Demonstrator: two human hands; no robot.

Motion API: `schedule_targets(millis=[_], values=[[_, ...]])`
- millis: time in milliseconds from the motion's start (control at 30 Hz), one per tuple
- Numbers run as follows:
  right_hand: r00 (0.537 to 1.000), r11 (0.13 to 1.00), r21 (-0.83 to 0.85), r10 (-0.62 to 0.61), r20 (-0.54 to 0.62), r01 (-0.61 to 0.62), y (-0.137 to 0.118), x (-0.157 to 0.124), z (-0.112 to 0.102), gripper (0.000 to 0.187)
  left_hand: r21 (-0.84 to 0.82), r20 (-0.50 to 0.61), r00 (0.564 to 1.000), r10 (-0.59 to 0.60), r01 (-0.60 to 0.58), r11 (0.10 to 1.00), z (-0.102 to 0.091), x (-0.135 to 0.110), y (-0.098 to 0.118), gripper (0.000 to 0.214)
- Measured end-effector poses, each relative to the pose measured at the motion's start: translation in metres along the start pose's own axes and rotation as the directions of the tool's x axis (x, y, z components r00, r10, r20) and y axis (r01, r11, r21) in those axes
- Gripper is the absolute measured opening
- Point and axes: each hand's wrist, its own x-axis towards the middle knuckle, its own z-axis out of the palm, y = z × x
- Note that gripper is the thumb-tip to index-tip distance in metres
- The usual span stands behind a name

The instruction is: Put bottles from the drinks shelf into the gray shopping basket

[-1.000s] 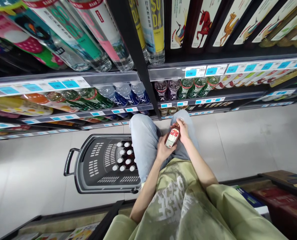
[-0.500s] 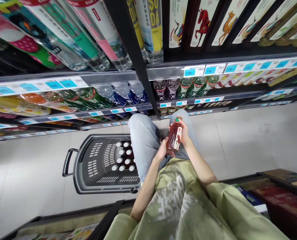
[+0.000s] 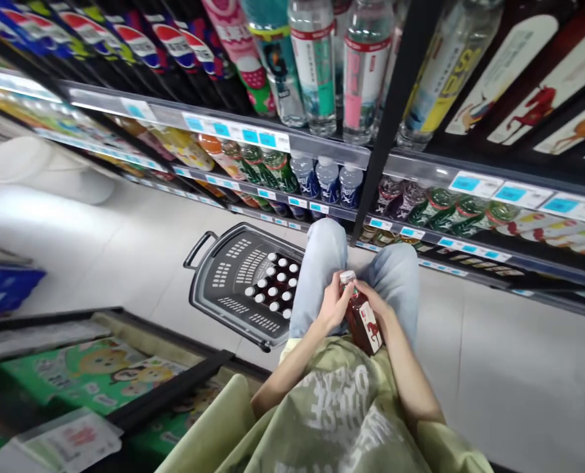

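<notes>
A small bottle of red drink point(image 3: 362, 320) with a white cap and a red-and-white label is held upright over my lap. My left hand point(image 3: 332, 303) is closed on its neck and upper side. Around the bottle's right side my right hand point(image 3: 379, 309) is wrapped. I am crouched in light jeans in front of drink shelves. A dark grey shopping basket point(image 3: 223, 276) sits on the floor to the left of my knees. Inside it stand several dark bottles with white caps point(image 3: 275, 287).
Shelves point(image 3: 322, 148) packed with drink bottles and blue price tags run across the top. A black upright post point(image 3: 385, 125) splits them. A low case with green packages point(image 3: 100, 374) lies at the lower left. White floor tiles stretch to the right.
The view has swung left and tilted. The bottle has turned more upright and dropped closer to my lap, with my left hand now up at its neck.
</notes>
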Motion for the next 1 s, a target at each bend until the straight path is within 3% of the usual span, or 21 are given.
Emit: schedule_targets(millis=[133, 267, 433, 500, 567, 667, 733, 833, 900, 1000], values=[[0.988, 0.991, -0.114, 0.084, 0.127, -0.07, 0.01, -0.009, 0.016, 0.075, 0.01, 0.04, 0.998, -0.049, 0.049, 0.999, -0.02, -0.013, 0.013, 0.034], [0.972, 0.939, -0.342, 0.103, 0.21, -0.026, 0.009, -0.023, 0.031, 0.089, 0.057, 0.106, 0.986, -0.125, 0.12, 0.991, -0.044, -0.028, 0.023, 0.026], [0.97, 0.72, -0.672, -0.009, 0.243, 0.175, 0.004, -0.03, 0.064, 0.09, 0.239, 0.136, 0.99, 0.035, -0.067, 0.969, -0.088, -0.046, 0.029, 0.035], [0.97, 0.639, -0.746, -0.005, 0.242, 0.189, 0.004, -0.03, 0.078, 0.091, 0.311, 0.179, 0.984, 0.008, -0.065, 0.948, -0.105, -0.053, 0.033, 0.041], [0.978, 0.575, -0.798, -0.013, 0.208, 0.177, 0.003, -0.029, 0.09, 0.088, 0.382, 0.174, 0.981, -0.087, 0.014, 0.924, -0.117, -0.061, 0.036, 0.047], [0.978, 0.58, -0.795, -0.008, 0.209, 0.175, 0.0, -0.025, 0.101, 0.081, 0.395, 0.108, 0.975, -0.195, 0.138, 0.908, -0.126, -0.075, 0.037, 0.045], [0.955, 0.699, -0.694, 0.055, 0.291, 0.171, -0.001, -0.019, 0.107, 0.075, 0.339, 0.032, 0.979, -0.202, 0.179, 0.924, -0.134, -0.084, 0.034, 0.034], [0.92, 0.844, -0.526, 0.117, 0.373, 0.106, 0.005, -0.008, 0.115, 0.065, 0.258, -0.193, 0.961, -0.198, 0.245, 0.935, -0.158, -0.095, 0.03, 0.031], [0.934, 0.852, -0.511, 0.088, 0.347, 0.11, 0.014, -0.001, 0.118, 0.058, 0.215, -0.362, 0.912, -0.192, 0.282, 0.935, -0.184, -0.102, 0.03, 0.034], [0.96, 0.87, -0.483, 0.043, 0.275, 0.1, 0.03, 0.004, 0.117, 0.052, 0.182, -0.58, 0.799, -0.157, 0.315, 0.931, -0.227, -0.108, 0.033, 0.033]])
